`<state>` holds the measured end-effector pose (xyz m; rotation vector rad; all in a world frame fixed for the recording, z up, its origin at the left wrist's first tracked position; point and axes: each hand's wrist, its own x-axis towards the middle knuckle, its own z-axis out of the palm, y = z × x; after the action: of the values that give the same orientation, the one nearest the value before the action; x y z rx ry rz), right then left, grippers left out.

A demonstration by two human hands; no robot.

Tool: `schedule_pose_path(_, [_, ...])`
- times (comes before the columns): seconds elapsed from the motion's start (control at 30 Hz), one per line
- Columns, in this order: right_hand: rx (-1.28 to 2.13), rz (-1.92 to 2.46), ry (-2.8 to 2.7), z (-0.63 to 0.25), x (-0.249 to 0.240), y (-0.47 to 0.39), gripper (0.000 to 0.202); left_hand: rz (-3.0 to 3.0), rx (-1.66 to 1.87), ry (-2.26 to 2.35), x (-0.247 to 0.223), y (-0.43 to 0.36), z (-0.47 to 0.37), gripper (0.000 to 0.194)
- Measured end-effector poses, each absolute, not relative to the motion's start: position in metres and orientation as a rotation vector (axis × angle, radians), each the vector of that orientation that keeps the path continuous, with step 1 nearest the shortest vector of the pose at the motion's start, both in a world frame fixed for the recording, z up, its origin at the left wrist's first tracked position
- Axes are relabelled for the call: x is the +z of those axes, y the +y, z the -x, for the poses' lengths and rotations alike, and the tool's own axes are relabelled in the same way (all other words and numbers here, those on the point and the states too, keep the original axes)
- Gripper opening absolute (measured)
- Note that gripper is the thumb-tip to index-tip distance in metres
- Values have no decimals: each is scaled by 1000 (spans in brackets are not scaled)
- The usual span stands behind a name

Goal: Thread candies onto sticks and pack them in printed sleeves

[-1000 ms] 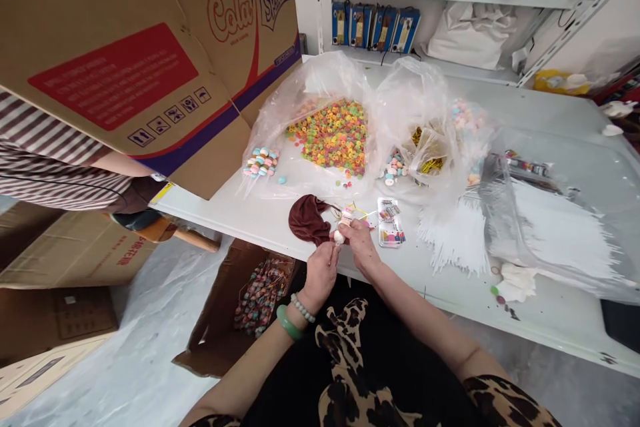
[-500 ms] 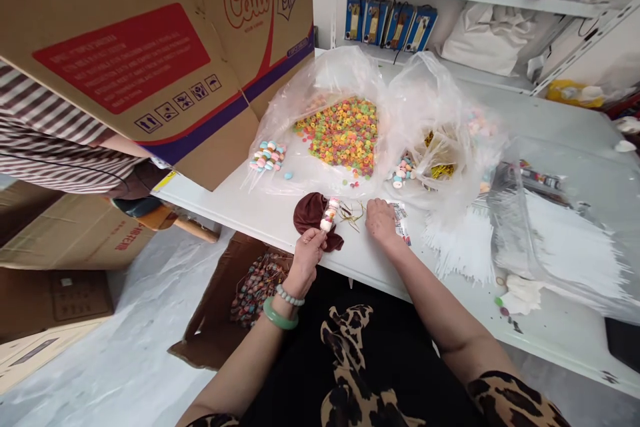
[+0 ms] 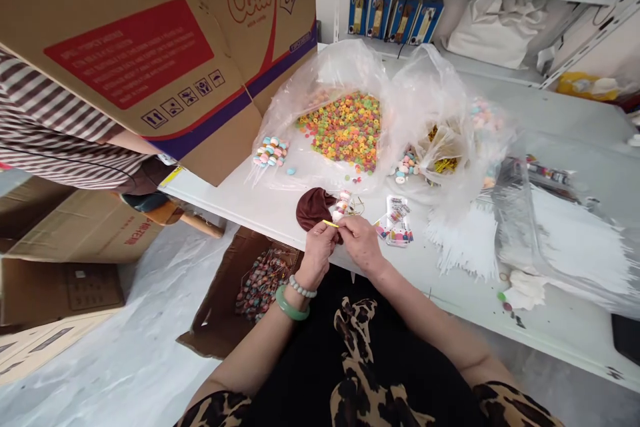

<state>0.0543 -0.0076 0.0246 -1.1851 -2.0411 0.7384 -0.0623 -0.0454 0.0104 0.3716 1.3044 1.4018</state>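
My left hand (image 3: 319, 252) is closed in a pinch at the lower end of a short stack of pastel candies (image 3: 342, 205), which points away from me over the table edge. Against it, my right hand (image 3: 361, 241) pinches a gold twist tie (image 3: 330, 223) that crosses at the base of the stack. The fingertips of both hands nearly touch. Just beyond them lies a dark brown cloth (image 3: 314, 208). A few loose gold ties (image 3: 357, 204) rest behind my right fingers. Right of that hand are printed cards (image 3: 399, 220).
Clear plastic bags hold colourful ring candies (image 3: 347, 130) and gold ties (image 3: 445, 164). White sticks (image 3: 467, 233) lie fanned at the right. An open carton (image 3: 210, 307) with wrapped candies stands below the table edge. A large cardboard box (image 3: 165, 47) and a person's striped sleeve (image 3: 55, 120) are at left.
My right hand has moved left from the table beside the cards to the base of the candy stack, bringing a gold twist tie. The cards are now uncovered. The view has shifted slightly.
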Motion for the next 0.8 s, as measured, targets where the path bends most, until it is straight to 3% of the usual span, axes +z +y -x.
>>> schedule_pose_path(0.4, [121,1243,-2339,-54,20,-23,21,-444,1389,1148,3,-52,54,41])
schedule_pose_path(0.5, [115,1234,-2306,-51,20,-27,20,-467,1402,1144,2,-53,54,41])
schedule_pose_path(0.57, [302,1230,-2219,-49,17,-27,18,-478,1422,1145,3,-53,54,41])
schedule_pose_path(0.67, [897,1301,-1813,-49,13,-23,7,-462,1419,1123,6,-53,58,44])
schedule_pose_path(0.8, [1779,1084,-1321,-60,16,-16,39,-447,1206,1026,11,-57,70,48])
